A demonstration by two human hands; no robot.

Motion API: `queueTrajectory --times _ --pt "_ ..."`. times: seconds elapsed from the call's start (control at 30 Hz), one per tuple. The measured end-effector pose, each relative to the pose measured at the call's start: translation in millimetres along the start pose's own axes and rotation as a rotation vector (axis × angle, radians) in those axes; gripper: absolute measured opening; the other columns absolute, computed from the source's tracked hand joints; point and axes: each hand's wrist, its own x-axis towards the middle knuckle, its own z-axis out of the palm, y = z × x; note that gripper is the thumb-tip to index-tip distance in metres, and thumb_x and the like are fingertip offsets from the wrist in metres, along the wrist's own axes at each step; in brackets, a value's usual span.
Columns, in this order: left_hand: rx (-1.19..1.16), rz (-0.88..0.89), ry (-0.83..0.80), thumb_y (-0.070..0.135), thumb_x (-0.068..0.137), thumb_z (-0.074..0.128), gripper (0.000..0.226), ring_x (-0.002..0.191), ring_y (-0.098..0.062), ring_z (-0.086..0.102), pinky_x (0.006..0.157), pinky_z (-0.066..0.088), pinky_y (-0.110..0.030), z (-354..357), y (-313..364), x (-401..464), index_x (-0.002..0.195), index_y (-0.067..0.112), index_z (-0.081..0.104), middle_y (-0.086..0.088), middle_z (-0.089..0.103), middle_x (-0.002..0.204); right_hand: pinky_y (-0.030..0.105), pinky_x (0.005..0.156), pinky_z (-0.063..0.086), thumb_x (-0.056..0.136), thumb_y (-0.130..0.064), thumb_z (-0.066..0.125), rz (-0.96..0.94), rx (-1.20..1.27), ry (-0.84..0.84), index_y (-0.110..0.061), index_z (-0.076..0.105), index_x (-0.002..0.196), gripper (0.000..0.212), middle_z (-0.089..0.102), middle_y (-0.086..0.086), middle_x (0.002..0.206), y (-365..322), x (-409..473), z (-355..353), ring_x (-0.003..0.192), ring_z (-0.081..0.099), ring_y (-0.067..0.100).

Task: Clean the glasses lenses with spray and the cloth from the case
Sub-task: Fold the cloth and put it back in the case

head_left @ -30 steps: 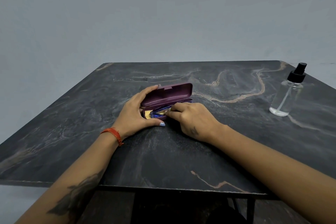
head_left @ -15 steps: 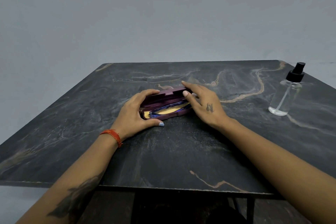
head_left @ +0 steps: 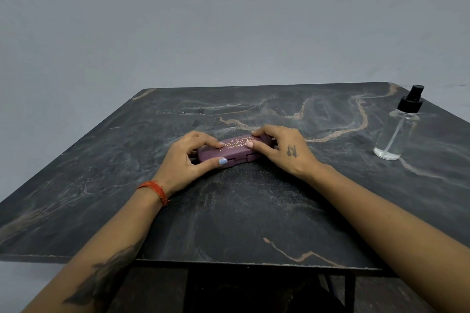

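Case: a purple glasses case (head_left: 232, 151) lies shut on the counter (head_left: 254, 211) between the 2 hands, gold lettering on its lid facing up.
Left hand: the left hand (head_left: 187, 161) curls around the case's left end, fingers bent onto the lid, thumb with a pale blue nail pressed on the front edge.
Right hand: the right hand (head_left: 282, 148) covers the case's right end, fingertips on the lid, a small tattoo on its back.
Grip: both hands hold the case, fingers partly closed over it.
Glasses and cloth: not visible; whether they are in the closed case cannot be told.
Spray bottle: a clear spray bottle (head_left: 395, 129) with a black pump top stands upright, well apart to the right of the right hand, touched by neither hand.
Wrist: an orange thread band (head_left: 155, 189) circles the left wrist.
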Motion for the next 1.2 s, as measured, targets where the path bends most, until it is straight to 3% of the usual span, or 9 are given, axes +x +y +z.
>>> queueTrajectory --times 0.13,0.4,0.6,0.7,0.8,1.1,1.2 --pt "-0.041 -0.014 -0.009 0.052 0.067 0.067 0.033 0.104 -0.005 0.056 0.082 0.045 -0.021 -0.3 -1.4 0.8 0.092 0.031 0.069 0.009 0.062 0.106 0.026 0.081 0.047 0.082 -0.048 0.063 -0.007 -0.004 -0.031 -0.018 0.066 0.107 0.039 0.068 -0.002 0.107 1.3 0.1 -1.5 0.095 0.060 0.013" --pt "-0.059 -0.021 -0.044 0.053 0.063 0.070 0.035 0.107 0.001 0.056 0.085 0.051 -0.028 -1.0 -1.4 -0.9 0.092 0.033 0.068 0.008 0.059 0.102 0.036 0.084 0.049 0.082 -0.045 0.066 -0.037 -0.044 -0.044 -0.016 0.066 0.105 0.037 0.069 0.001 0.106 -0.2 0.1 -3.6 0.095 0.062 0.018" --pt "-0.046 -0.033 -0.075 0.054 0.064 0.069 0.037 0.112 0.002 0.053 0.087 0.053 -0.035 -1.6 -1.7 -1.1 0.096 0.036 0.065 0.005 0.056 0.104 0.029 0.078 0.046 0.082 -0.049 0.063 -0.058 -0.120 -0.074 -0.015 0.062 0.107 0.042 0.066 0.002 0.107 -0.1 -1.4 -3.5 0.092 0.059 0.018" --pt "-0.021 -0.019 -0.077 0.055 0.063 0.069 0.040 0.110 -0.005 0.054 0.086 0.053 -0.035 -1.5 -0.6 -1.8 0.099 0.038 0.063 0.007 0.056 0.107 0.028 0.080 0.044 0.082 -0.053 0.061 -0.064 -0.141 -0.113 -0.017 0.057 0.112 0.047 0.063 0.001 0.113 0.4 -2.5 -3.9 0.097 0.057 0.017" --pt "0.009 -0.007 -0.078 0.055 0.062 0.068 0.044 0.109 -0.008 0.053 0.087 0.050 -0.030 -1.3 -0.4 -2.0 0.101 0.036 0.064 0.007 0.056 0.111 0.030 0.086 0.044 0.075 -0.056 0.067 -0.078 -0.164 -0.179 -0.019 0.051 0.118 0.059 0.057 0.000 0.119 0.1 -4.6 -4.5 0.103 0.053 0.017" --pt "0.002 0.030 -0.121 0.049 0.063 0.071 0.049 0.109 0.000 0.053 0.084 0.042 -0.007 17.2 11.7 10.9 0.108 0.032 0.065 0.012 0.058 0.115 0.023 0.084 0.037 0.072 -0.053 0.072 -0.045 -0.207 -0.146 -0.023 0.051 0.125 0.065 0.053 0.000 0.119 16.3 -15.7 -27.8 0.105 0.050 0.016" --pt "-0.004 0.049 -0.156 0.048 0.064 0.071 0.050 0.110 0.000 0.052 0.083 0.042 -0.006 30.2 17.2 23.1 0.110 0.032 0.063 0.011 0.059 0.116 0.021 0.085 0.035 0.072 -0.054 0.071 -0.018 -0.236 -0.142 -0.024 0.049 0.130 0.069 0.051 -0.001 0.119 27.9 -21.8 -40.7 0.107 0.050 0.015"
